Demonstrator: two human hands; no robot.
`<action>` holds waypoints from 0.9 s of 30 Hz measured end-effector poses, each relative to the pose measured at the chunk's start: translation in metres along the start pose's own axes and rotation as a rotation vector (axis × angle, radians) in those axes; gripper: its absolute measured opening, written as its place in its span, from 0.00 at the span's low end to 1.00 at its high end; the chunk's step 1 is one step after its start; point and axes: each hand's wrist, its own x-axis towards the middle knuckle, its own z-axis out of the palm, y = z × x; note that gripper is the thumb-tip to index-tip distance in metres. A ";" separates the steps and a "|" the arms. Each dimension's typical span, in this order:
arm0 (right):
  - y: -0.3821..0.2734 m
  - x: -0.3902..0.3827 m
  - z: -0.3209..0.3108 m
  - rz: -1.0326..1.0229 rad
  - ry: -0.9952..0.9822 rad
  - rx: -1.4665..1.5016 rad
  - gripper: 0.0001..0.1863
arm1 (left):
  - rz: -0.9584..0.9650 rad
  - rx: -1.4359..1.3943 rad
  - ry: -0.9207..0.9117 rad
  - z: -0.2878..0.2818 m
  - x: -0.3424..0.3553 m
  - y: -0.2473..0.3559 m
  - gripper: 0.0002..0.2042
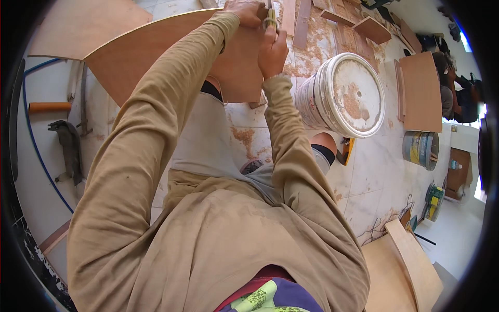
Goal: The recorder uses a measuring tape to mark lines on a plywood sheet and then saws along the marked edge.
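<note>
Up front, curved thin brown plywood panel is gripped at its top edge by left hand, fingers curled shut over edge. Right hand is closed around slim yellowish tool, held against panel just beside left hand. White sawdust-caked plastic bucket is lying right of right hand, near. Orange tube is seen far left of left hand.
</note>
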 end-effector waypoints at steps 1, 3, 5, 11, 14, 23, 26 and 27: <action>0.012 0.018 0.012 -0.114 0.019 0.034 0.20 | -0.030 -0.046 -0.022 -0.003 -0.002 0.000 0.40; 0.033 0.017 0.015 -0.015 -0.012 0.008 0.20 | -0.015 -0.001 -0.063 -0.009 -0.002 -0.001 0.40; 0.039 -0.028 -0.009 0.034 -0.057 -0.005 0.20 | -0.001 0.041 -0.095 -0.011 -0.002 -0.003 0.40; -0.016 -0.147 -0.087 0.272 -0.116 -0.027 0.19 | -0.007 0.027 -0.033 -0.007 -0.001 -0.002 0.42; -0.024 -0.063 -0.043 0.263 -0.081 -0.051 0.21 | 0.030 0.057 -0.063 -0.011 -0.002 0.002 0.41; 0.013 -0.075 -0.043 0.109 -0.077 0.021 0.20 | 0.031 0.047 -0.058 -0.012 -0.005 0.000 0.41; -0.013 -0.143 -0.083 0.301 -0.079 -0.068 0.19 | 0.009 0.038 -0.063 -0.005 0.000 -0.002 0.40; -0.019 -0.142 -0.083 0.233 -0.077 -0.036 0.19 | 0.005 0.039 -0.113 -0.003 -0.001 -0.002 0.40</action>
